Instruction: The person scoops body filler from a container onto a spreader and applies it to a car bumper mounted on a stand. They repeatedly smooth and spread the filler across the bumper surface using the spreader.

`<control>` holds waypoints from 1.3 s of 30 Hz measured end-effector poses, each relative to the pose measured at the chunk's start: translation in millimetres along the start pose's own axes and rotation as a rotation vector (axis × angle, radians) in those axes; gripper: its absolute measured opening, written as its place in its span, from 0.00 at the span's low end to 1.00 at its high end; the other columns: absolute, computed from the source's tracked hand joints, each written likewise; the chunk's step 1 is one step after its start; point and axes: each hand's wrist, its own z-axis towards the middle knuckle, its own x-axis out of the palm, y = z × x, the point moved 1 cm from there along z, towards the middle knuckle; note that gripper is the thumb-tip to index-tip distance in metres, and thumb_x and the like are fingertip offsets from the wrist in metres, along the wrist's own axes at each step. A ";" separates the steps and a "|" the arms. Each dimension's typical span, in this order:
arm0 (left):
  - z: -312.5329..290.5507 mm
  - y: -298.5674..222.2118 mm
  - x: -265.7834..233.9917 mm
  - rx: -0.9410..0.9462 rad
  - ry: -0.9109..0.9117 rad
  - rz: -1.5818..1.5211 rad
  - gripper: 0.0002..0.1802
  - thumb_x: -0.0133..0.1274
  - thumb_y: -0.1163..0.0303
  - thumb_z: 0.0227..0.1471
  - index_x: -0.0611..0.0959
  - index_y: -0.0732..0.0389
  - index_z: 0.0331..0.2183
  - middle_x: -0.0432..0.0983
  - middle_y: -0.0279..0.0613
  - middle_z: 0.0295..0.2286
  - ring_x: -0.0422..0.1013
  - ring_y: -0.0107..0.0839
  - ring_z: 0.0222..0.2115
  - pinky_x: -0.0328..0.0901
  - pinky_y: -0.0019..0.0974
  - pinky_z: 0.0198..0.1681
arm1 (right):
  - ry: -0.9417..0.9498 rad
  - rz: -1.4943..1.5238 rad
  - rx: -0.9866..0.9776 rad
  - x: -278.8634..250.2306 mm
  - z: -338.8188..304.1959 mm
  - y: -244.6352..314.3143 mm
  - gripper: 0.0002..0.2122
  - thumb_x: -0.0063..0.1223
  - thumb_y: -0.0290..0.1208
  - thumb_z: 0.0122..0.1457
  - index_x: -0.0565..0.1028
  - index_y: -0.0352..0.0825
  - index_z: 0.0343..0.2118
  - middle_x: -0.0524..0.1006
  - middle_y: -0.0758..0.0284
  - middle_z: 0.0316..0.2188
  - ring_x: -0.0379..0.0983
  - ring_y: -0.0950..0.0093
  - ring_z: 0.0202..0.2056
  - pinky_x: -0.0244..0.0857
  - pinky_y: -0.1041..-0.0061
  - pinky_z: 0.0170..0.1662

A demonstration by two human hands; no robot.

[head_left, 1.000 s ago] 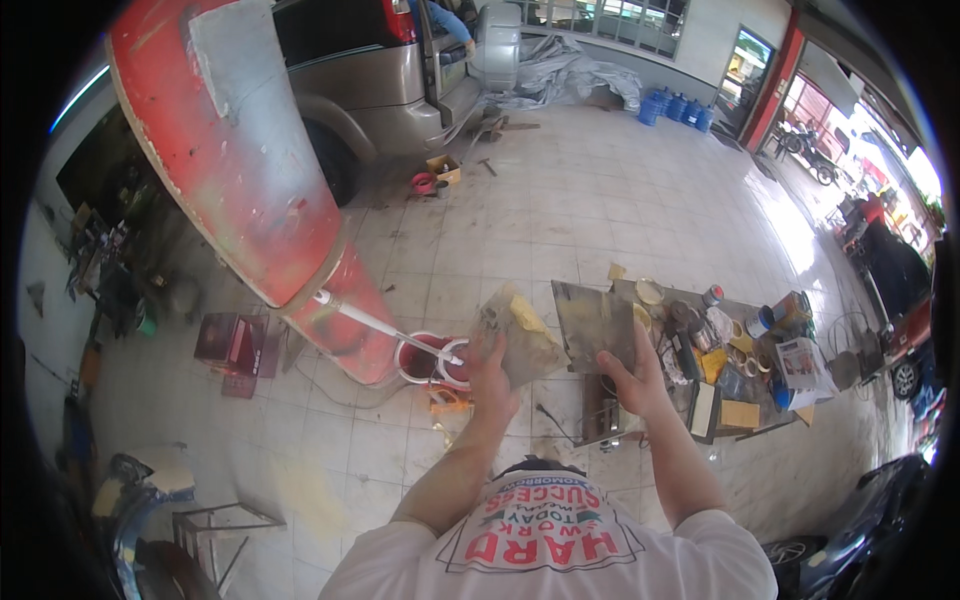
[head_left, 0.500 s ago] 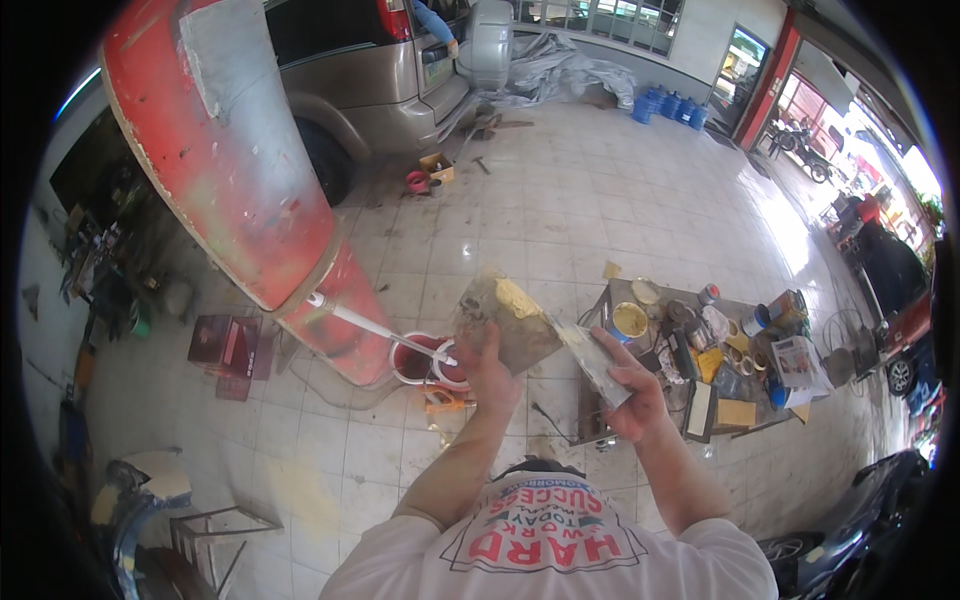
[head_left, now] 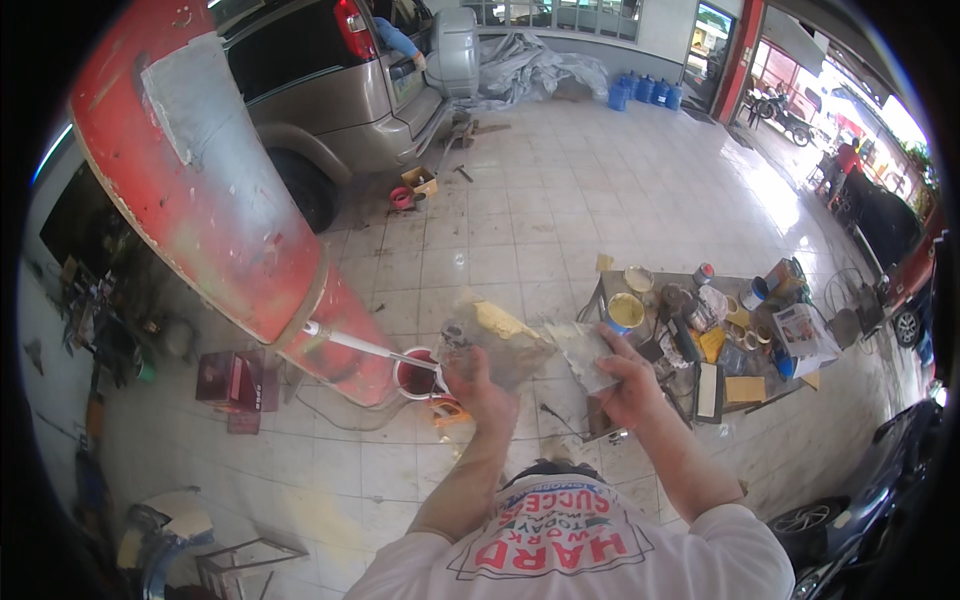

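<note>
My left hand (head_left: 482, 385) grips the near left edge of a flat, smeared mixing board (head_left: 520, 362). A ridge of yellow putty (head_left: 505, 323) lies along the board's far edge. In my right hand (head_left: 630, 382) is a wide, pale putty spreader (head_left: 580, 352), pinched between thumb and fingers. Its left edge comes close to the board's right corner; whether they touch I cannot tell. Left of my hands stands a large red panel (head_left: 250, 250) with grey and yellowish patches, tilted and held by a white rod (head_left: 355, 338).
A low table (head_left: 600, 300) at right carries an open can of yellow putty (head_left: 626, 312), tape rolls and sanding blocks. Behind my left hand is a white-rimmed bucket (head_left: 415, 380). A brown car (head_left: 340, 120) stands beyond, with another person's gloved hand (head_left: 420, 62) at its rear.
The spreader has turned from a steep slant to lie broader and flatter beside the board. The view has shifted, so the surroundings sit farther left.
</note>
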 end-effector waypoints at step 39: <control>-20.0 70.4 -69.2 -0.821 0.531 -0.174 0.32 0.50 0.53 0.64 0.66 0.50 0.65 0.69 0.42 0.59 0.65 0.44 0.60 0.52 0.61 0.67 | -0.343 -0.490 -0.190 -102.1 69.8 -107.3 0.33 0.50 0.43 0.68 0.54 0.31 0.69 0.67 0.51 0.61 0.66 0.60 0.60 0.64 0.64 0.60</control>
